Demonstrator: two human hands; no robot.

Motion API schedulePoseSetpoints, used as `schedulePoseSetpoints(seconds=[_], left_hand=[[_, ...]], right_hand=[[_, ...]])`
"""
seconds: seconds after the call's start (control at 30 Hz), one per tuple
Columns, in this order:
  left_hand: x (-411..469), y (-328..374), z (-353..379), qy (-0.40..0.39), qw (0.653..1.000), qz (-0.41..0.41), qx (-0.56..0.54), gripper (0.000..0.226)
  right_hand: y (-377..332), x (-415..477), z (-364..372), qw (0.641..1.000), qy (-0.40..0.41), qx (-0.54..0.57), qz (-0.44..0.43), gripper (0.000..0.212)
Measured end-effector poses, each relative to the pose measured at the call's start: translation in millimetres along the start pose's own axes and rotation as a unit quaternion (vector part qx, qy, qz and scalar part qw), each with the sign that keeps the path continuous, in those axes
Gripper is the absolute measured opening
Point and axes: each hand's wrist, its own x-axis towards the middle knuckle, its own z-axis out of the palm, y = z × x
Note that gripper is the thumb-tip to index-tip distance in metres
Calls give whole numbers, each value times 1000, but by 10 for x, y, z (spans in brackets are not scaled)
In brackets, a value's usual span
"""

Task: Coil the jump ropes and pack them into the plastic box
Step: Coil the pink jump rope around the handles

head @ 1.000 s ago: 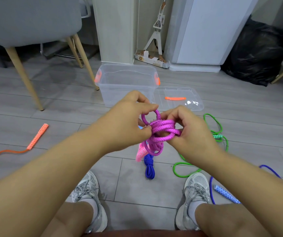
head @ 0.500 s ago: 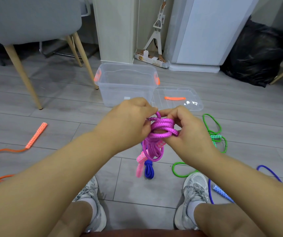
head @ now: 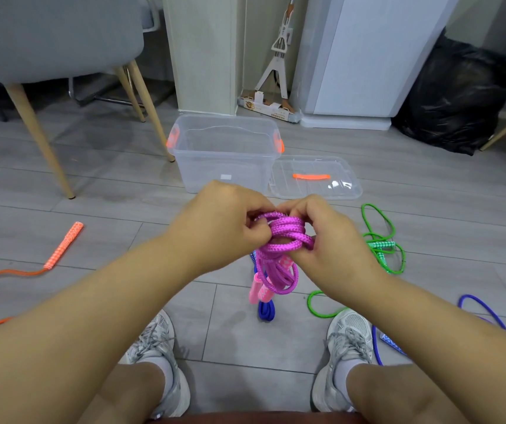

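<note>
**Purple rope's wrap closing tight**

The left hand (head: 221,224) and right hand (head: 328,240) are pinching the purple jump rope (head: 285,237) above the floor, cinching its wrap; the top loop standing open a second ago is now nearly drawn flat. The bundle is nearing readiness for the empty plastic box (head: 224,157) beyond.

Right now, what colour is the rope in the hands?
Purple rope, with pink handles; head view.

- Grey tiled floor (head: 123,185) beneath you.
- On it: clear plastic box (head: 224,154), lid (head: 316,179), orange rope (head: 16,273), green rope (head: 380,237), blue rope (head: 481,307).
</note>
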Motion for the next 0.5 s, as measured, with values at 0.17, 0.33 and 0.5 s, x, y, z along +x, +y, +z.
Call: schedulePoseSetpoints(seconds=[0.17,0.33,0.5], left_hand=[[40,-17,-22,-51,956,-172,-233,29],[86,0,-16,-74,883,-255,-387,23],[78,21,-4,-88,867,-239,-428,24]], right_hand=[[88,-5,11,999,19,-24,-42,33],[162,17,24,991,53,-58,-105,20],[186,42,-4,992,47,-51,-108,48]])
